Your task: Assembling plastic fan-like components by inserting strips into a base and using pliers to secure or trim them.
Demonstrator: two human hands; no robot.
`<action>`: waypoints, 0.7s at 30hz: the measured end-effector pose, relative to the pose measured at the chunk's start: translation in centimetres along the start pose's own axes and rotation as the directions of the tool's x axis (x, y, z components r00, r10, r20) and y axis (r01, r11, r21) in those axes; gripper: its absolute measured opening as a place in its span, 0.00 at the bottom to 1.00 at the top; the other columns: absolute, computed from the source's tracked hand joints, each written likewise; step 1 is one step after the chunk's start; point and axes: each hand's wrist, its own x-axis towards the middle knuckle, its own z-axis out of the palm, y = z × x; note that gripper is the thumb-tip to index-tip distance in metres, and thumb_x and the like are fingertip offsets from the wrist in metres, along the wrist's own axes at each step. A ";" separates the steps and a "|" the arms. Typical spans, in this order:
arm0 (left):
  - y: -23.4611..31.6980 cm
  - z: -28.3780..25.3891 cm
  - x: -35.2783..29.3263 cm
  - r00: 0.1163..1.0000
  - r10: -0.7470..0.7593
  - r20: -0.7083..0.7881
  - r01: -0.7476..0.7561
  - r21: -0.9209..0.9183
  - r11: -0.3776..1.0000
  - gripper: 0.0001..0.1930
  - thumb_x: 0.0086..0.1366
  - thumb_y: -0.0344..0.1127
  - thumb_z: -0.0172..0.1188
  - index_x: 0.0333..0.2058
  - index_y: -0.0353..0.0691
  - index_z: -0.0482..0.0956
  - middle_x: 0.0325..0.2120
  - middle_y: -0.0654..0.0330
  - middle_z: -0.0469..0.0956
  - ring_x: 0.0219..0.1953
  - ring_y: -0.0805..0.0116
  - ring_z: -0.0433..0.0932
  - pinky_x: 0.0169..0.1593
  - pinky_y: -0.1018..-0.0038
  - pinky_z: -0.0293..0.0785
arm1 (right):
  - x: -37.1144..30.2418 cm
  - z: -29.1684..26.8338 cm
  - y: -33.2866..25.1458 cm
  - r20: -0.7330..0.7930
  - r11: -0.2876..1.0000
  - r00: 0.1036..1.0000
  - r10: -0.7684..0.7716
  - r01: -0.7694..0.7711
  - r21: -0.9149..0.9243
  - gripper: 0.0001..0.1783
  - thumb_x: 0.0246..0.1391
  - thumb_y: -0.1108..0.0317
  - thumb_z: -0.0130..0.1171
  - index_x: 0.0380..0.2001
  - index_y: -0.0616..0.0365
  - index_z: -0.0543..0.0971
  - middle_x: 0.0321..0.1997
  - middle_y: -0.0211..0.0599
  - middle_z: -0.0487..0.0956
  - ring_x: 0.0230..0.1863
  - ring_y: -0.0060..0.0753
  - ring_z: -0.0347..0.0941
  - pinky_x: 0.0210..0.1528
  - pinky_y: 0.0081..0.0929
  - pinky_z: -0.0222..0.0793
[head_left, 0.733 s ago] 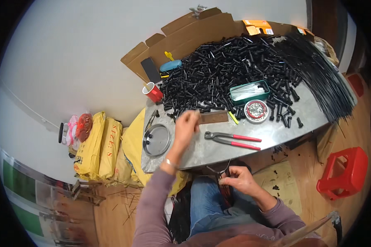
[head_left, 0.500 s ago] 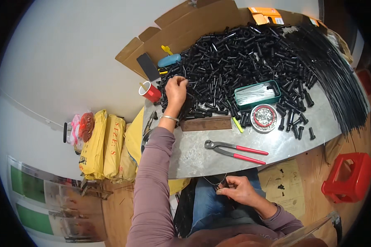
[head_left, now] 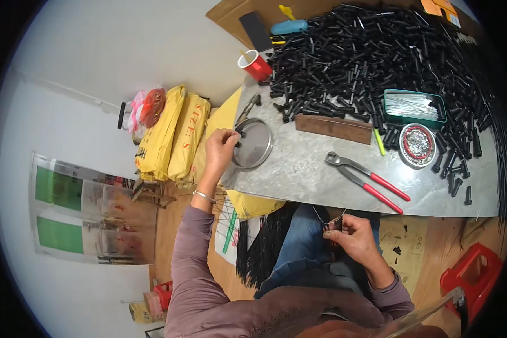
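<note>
At the table's left edge my left hand (head_left: 221,149) is closed in a pinch beside a round, shallow dish (head_left: 260,153). Small black bits show by its fingertips, but what the fingers hold is hard to make out. Over my lap, below the table's front edge, my right hand (head_left: 352,236) pinches a thin wire (head_left: 319,215) that bends upward, with a small dark piece at the fingers. End-cutting pincers (head_left: 372,185) with red handles lie on the table, their jaws pointing left.
A large heap of black plastic bolt-like parts (head_left: 343,62) covers the back of the metal table (head_left: 290,180). Near it are a brown bar (head_left: 333,129), a green box of wires (head_left: 414,107), a round tin (head_left: 417,145) and a red cup (head_left: 256,65). A red stool (head_left: 472,273) stands at right.
My left hand has moved from the heap's left side down to the round dish. The right hand stays over the lap with the wire. The whole view has shifted left.
</note>
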 end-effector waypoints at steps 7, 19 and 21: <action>-1.6 2.4 -0.2 0.936 0.349 -0.054 -0.298 0.407 0.863 0.09 0.52 0.29 0.61 0.32 0.34 0.79 0.30 0.47 0.75 0.34 0.48 0.76 0.40 0.61 0.73 | -1.9 3.6 -0.1 0.024 0.970 0.998 -0.054 0.058 -0.234 0.07 0.44 0.75 0.68 0.26 0.65 0.79 0.24 0.26 0.78 0.27 0.12 0.70 0.29 0.15 0.67; -1.1 2.2 -2.0 0.884 0.468 0.007 -0.411 0.490 0.769 0.11 0.52 0.32 0.63 0.31 0.36 0.72 0.28 0.49 0.75 0.32 0.52 0.76 0.36 0.61 0.73 | -2.6 7.5 -1.5 -0.090 0.978 0.990 -0.107 0.089 -0.187 0.05 0.46 0.76 0.64 0.28 0.63 0.78 0.27 0.26 0.78 0.29 0.15 0.71 0.33 0.16 0.67; 0.7 1.6 -3.1 0.876 0.481 -0.027 -0.433 0.395 0.810 0.10 0.52 0.31 0.62 0.32 0.36 0.72 0.26 0.49 0.76 0.30 0.53 0.76 0.34 0.61 0.72 | -2.2 7.5 -1.3 -0.073 0.965 0.989 -0.126 0.105 -0.239 0.05 0.46 0.75 0.63 0.28 0.63 0.79 0.27 0.24 0.78 0.29 0.14 0.70 0.33 0.16 0.67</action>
